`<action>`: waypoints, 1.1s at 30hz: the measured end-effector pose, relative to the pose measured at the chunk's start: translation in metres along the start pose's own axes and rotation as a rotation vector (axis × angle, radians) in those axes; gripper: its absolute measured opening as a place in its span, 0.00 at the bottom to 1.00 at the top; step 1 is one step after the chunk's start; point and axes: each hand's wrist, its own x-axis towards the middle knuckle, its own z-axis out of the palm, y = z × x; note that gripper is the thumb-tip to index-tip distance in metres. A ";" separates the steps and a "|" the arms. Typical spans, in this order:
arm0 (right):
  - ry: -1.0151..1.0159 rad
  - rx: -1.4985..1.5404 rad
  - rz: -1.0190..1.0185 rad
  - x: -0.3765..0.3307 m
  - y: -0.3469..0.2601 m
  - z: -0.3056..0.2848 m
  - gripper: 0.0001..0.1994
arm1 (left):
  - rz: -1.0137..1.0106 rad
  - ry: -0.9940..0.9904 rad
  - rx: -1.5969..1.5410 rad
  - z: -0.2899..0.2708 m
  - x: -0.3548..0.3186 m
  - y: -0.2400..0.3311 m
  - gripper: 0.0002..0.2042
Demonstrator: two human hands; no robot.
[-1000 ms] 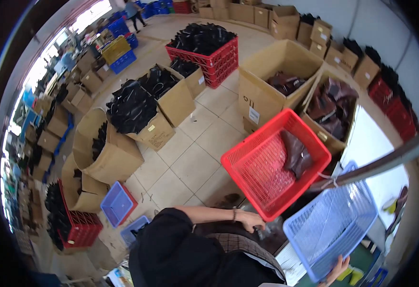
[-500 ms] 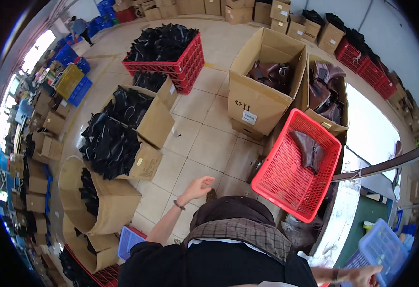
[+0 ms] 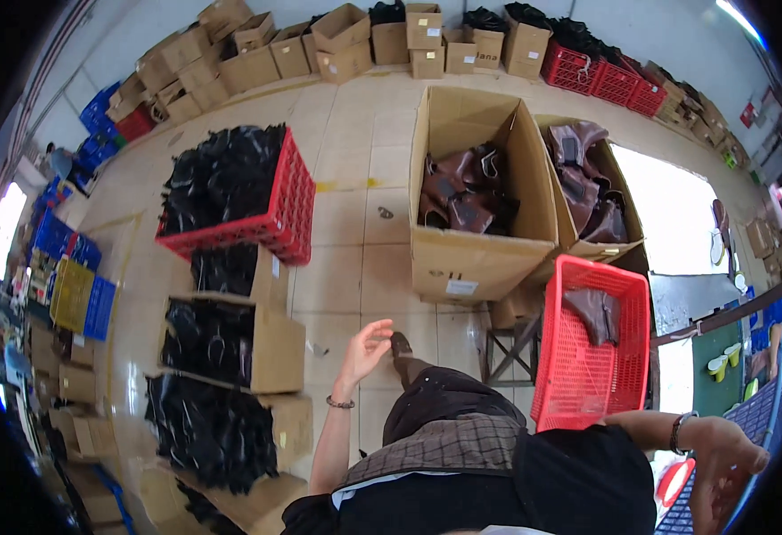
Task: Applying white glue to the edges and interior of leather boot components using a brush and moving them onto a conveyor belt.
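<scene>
My left hand (image 3: 366,346) hangs over the tiled floor with its fingers apart and holds nothing. It is left of my foot (image 3: 400,342) and right of a cardboard box of black goods (image 3: 277,349). My right hand (image 3: 721,464), with a watch on the wrist, is at the lower right over the edge of a blue basket (image 3: 765,426). Whether it grips the basket is unclear. A red plastic basket (image 3: 559,374) with one brown boot (image 3: 594,312) in it stands between my two arms, beside a small stool (image 3: 509,341).
Two large cardboard boxes (image 3: 462,263) (image 3: 627,234) with brown boots stand beyond the red basket. A red crate (image 3: 288,209) heaped with black goods is at the left, with more boxes below it. Boxes and red crates (image 3: 600,76) line the far wall.
My left hand has come off the red basket's edge and swung out to the left. The view has turned, and the blue basket has slid toward the lower right rim.
</scene>
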 end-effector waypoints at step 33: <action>-0.404 0.459 0.410 -0.534 -0.672 0.238 0.10 | -0.375 0.288 0.112 -0.544 0.821 -0.076 0.17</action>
